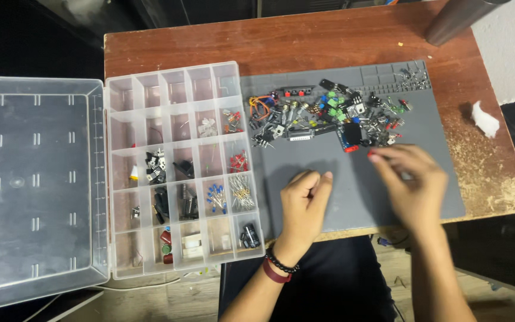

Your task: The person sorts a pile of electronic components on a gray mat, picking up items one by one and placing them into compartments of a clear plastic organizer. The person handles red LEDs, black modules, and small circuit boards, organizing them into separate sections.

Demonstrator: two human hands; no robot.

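Note:
A heap of small electronic parts (335,116) lies on the far half of a grey work mat (359,185). My right hand (409,182) is blurred at the near edge of the heap, fingertips by a small red part (372,154); I cannot tell whether it grips anything. My left hand (303,206) rests on the mat with its fingers curled loosely, and nothing shows in it. To its left stands a clear compartment box (180,170) with sorted parts, its lid (31,185) swung open further left.
A brown wooden table (305,45) carries the mat and box. A crumpled white scrap (485,119) lies at the right, a dark cylinder (457,18) at the far right corner. The box's far compartments hold nothing.

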